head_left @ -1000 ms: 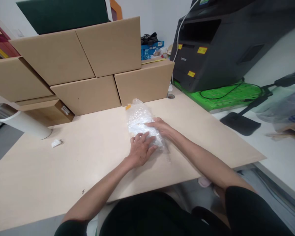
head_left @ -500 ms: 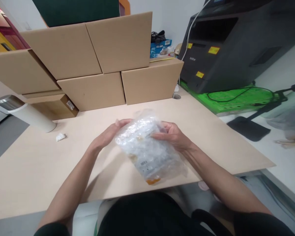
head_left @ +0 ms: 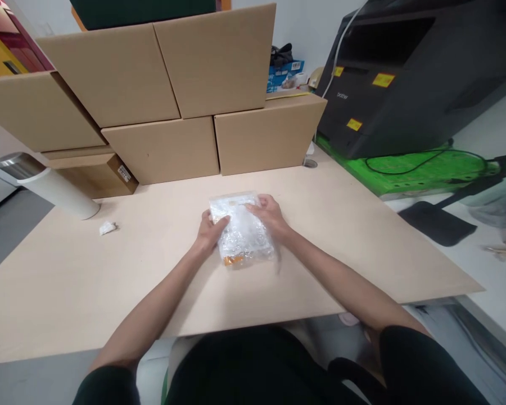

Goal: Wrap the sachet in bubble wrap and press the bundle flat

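Left hand and right hand grip opposite sides of the packet between them; table under both; leftward of them, a scrap, then a bottle; beyond them, boxes; beyond rightward, a printer.

The top is black or nearly so, plain across the near middle; the left sleeve and right sleeve are equally dark, short, wide at the hem; the forearms are bare, likewise the left hand and right hand; a dark curved strip shows near right, its nature unclear.
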`<state>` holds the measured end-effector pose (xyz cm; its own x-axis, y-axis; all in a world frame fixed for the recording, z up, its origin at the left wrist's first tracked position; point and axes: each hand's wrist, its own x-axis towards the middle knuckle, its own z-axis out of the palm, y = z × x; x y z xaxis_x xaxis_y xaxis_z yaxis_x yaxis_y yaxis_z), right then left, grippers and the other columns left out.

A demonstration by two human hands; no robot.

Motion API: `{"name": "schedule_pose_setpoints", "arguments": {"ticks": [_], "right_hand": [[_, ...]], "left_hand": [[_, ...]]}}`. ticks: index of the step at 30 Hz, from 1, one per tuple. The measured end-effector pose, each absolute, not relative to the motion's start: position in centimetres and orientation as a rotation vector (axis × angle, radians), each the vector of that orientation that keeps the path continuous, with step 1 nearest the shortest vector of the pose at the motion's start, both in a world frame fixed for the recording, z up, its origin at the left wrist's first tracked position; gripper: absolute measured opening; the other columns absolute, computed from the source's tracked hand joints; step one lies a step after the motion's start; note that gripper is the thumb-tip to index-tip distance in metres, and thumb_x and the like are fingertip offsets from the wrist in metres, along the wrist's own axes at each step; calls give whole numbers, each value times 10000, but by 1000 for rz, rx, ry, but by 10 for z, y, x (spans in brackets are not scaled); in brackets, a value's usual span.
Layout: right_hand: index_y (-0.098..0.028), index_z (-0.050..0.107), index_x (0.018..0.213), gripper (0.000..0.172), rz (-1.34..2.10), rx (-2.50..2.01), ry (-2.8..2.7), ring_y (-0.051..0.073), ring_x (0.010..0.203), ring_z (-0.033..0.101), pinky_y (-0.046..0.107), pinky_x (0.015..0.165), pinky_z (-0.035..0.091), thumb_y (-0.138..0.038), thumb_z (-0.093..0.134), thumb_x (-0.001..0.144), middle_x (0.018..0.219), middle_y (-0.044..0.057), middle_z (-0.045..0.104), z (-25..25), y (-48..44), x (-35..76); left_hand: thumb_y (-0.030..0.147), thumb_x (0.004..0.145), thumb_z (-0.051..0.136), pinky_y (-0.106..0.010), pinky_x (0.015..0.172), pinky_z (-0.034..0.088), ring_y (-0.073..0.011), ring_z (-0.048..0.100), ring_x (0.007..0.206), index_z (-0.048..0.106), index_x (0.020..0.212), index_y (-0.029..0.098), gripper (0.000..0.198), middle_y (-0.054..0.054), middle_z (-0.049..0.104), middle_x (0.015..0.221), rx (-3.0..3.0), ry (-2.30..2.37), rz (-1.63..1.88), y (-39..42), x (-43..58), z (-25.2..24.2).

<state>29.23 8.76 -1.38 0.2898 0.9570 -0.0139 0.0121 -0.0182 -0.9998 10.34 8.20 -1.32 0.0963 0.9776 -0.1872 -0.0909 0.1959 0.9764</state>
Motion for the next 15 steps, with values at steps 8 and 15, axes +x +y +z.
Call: {"name": "schedule_pose_setpoints", "arguments": {"ticks": [8, 15], "right_hand": [[-200, 559, 1382, 609, 483, -1380, -1957, 311, 1461, 311, 518, 1203, 219, -602, 462, 934, 1548, 126, 427, -29, 80, 322], [-227, 153, 1603, 1175, 637, -1446, -2399, 386, 1530, 70, 572, 1214, 141, -861, 563, 703, 1673, 130, 120, -21, 82, 346]], "left_hand": [[483, 848, 625, -544, 1060, 409, -368, 455, 1323, 430, 1435, 175, 691, -221, 280, 1528, 1999, 1528, 1010, 92, 94, -26], [780, 715, 641, -630, 1190, 74, -433, 41, 1522, 289, 1556, 259, 1050, -160, 97, 1669, 2429, 1352, 286, 104, 63, -9]]}}
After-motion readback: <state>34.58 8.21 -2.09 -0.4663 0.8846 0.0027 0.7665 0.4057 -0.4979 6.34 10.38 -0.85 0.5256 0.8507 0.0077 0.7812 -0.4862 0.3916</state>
